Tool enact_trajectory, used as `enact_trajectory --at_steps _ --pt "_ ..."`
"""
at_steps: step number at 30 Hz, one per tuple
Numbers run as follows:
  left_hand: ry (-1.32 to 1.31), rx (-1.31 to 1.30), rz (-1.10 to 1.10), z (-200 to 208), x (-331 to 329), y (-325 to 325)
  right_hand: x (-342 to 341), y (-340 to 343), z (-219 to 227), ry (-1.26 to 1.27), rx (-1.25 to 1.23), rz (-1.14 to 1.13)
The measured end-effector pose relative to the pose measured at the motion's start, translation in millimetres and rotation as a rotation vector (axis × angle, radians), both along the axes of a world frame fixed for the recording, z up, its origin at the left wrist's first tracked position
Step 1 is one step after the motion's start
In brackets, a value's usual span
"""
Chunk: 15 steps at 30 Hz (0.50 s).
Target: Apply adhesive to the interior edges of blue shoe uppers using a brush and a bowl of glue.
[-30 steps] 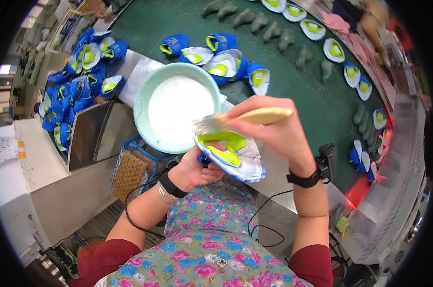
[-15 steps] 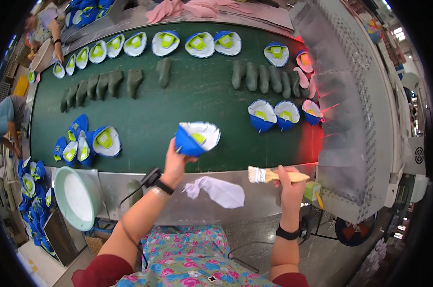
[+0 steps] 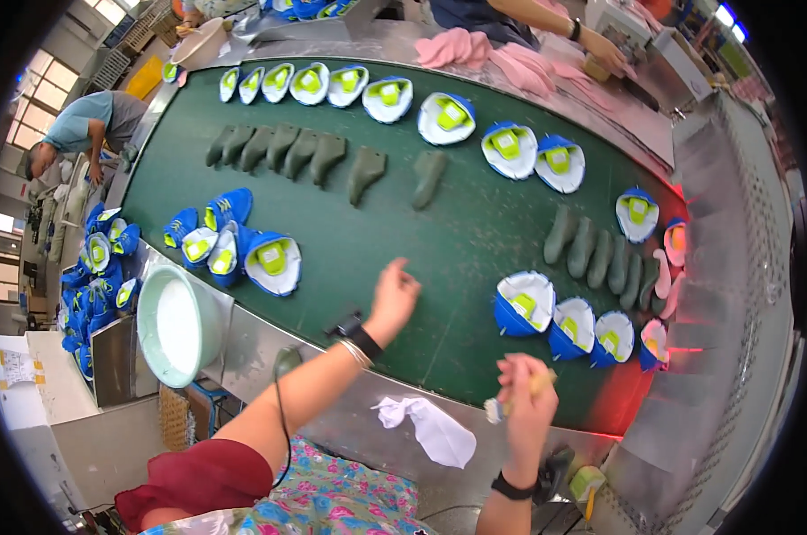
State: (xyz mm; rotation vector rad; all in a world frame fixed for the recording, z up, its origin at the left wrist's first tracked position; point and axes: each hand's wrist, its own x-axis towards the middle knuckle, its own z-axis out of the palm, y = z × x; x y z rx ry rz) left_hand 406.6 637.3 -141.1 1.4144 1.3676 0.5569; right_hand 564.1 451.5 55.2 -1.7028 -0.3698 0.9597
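My left hand is over the green conveyor belt, holding nothing, its index finger extended and the others loosely bent. My right hand is closed around a paintbrush; its pale bristles stick out on the left side of the fist. Just beyond that hand, a blue shoe upper with white lining and a yellow-green insert rests at the left end of a short row of similar uppers. Below my hands, a white cloth lies on the metal ledge.
A mint basin of white contents stands at the left, near clustered blue uppers. Dark green shoe lasts line the belt, with more uppers along its far edge. A reddish-lit machine opening is at right. Other people work beyond the belt.
My left hand has let go of the blue upper, which now stands on the belt at the row's left end. The brush has turned within my right hand, and the view has swung left.
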Motion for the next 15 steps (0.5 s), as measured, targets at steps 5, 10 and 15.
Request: enact_trajectory --at_steps 5,10,15 --pt "0.329 0.274 0.085 7 -87 146 -66 177 -76 -0.172 0.075 0.162" --pt "0.466 0.362 -0.135 -15 -58 201 -75 308 -173 -0.552 -0.295 -0.024" --pt "0.423 0.267 -0.204 -13 -52 211 -47 321 -217 -0.659 -0.433 -0.071"
